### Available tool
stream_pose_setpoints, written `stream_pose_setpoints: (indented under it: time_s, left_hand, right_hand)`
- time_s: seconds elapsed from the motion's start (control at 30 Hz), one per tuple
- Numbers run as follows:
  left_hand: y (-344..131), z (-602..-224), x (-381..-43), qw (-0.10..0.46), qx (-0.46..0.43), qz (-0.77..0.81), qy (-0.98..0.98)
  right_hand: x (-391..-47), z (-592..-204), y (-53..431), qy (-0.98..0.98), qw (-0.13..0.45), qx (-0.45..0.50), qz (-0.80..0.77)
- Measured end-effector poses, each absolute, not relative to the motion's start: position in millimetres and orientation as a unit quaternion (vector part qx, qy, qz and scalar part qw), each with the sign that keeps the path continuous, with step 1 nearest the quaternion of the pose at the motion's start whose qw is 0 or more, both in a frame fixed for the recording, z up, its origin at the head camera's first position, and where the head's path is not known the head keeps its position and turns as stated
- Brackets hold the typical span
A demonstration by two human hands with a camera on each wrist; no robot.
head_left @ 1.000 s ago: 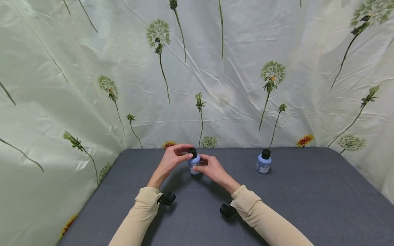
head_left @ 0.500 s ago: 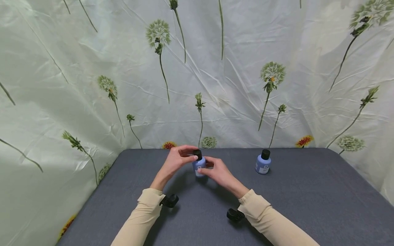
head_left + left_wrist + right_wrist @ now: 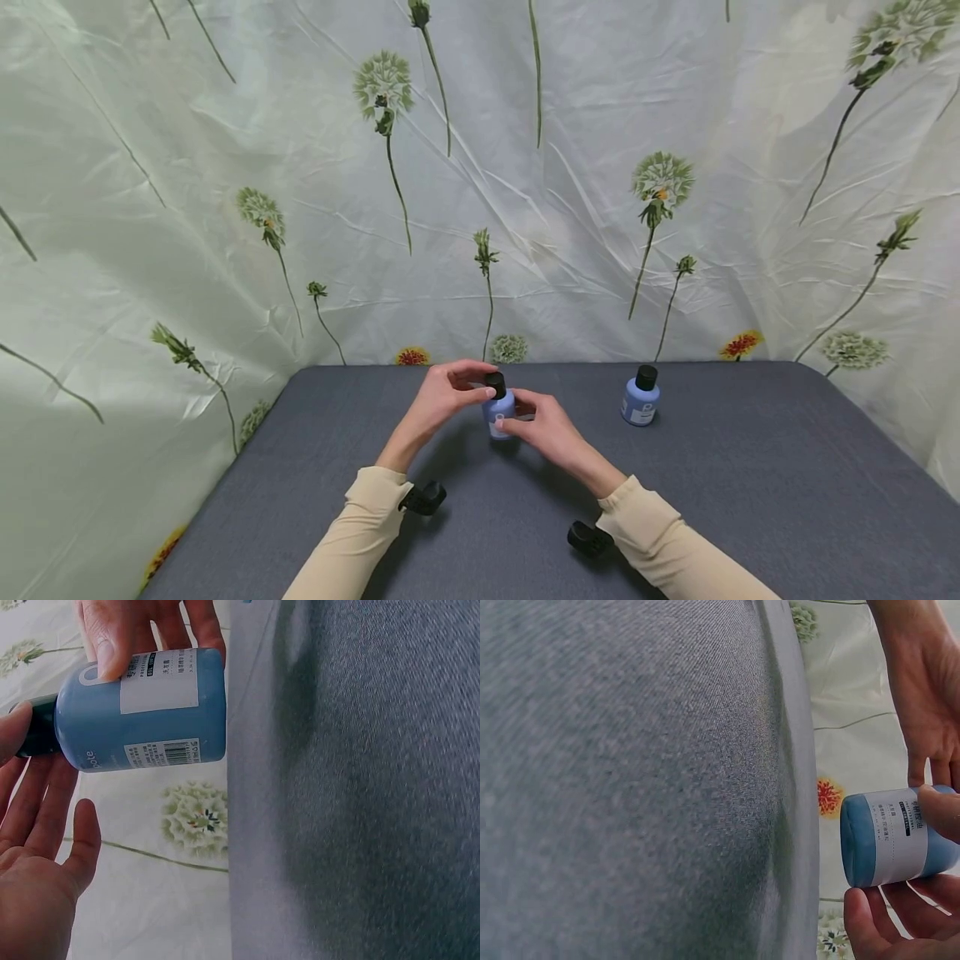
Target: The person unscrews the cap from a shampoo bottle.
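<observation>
A small blue bottle (image 3: 492,409) with a black cap (image 3: 495,382) is held upright between both hands, seemingly just above the dark tabletop. The left hand (image 3: 441,398) pinches the cap between thumb and fingers. The right hand (image 3: 553,431) grips the bottle's body, thumb across the white label. Seen from the left wrist, the bottle (image 3: 142,720) shows its label and barcode, and the left thumb presses on the cap. In the right wrist view, right-hand fingers wrap under the bottle (image 3: 892,840); its cap is out of frame there.
A second blue bottle (image 3: 641,403) with a black cap stands upright to the right on the grey cloth-covered table (image 3: 712,475). Behind the table's far edge hangs a white curtain (image 3: 570,250) printed with dandelions. Black wrist cameras sit below both wrists.
Both hands have moved a little to the right and toward the person, carrying the bottle along. Their hold on cap and body looks the same. The second bottle has stayed in place.
</observation>
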State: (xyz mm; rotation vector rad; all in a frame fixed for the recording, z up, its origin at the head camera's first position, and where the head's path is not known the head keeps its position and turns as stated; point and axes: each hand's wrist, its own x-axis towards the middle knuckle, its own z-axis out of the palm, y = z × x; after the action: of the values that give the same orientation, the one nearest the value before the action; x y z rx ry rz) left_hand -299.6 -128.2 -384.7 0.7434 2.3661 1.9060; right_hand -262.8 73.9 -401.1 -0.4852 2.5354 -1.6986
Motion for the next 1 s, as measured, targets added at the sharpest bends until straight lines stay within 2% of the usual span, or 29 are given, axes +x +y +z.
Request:
stream_pose_setpoints:
  time_s: [0.63, 1.0]
  left_hand:
    - [-107.3, -388.0, -289.2, 0.019, 0.252, 0.609, 0.752]
    - [-94.5, -387.5, -284.6, 0.03, 0.257, 0.615, 0.745]
  right_hand:
    - [-241.0, -394.1, 90.9, 0.804, 0.029, -0.141, -0.576]
    - [-241.5, -407.2, 106.5, 0.799, 0.028, -0.141, -0.584]
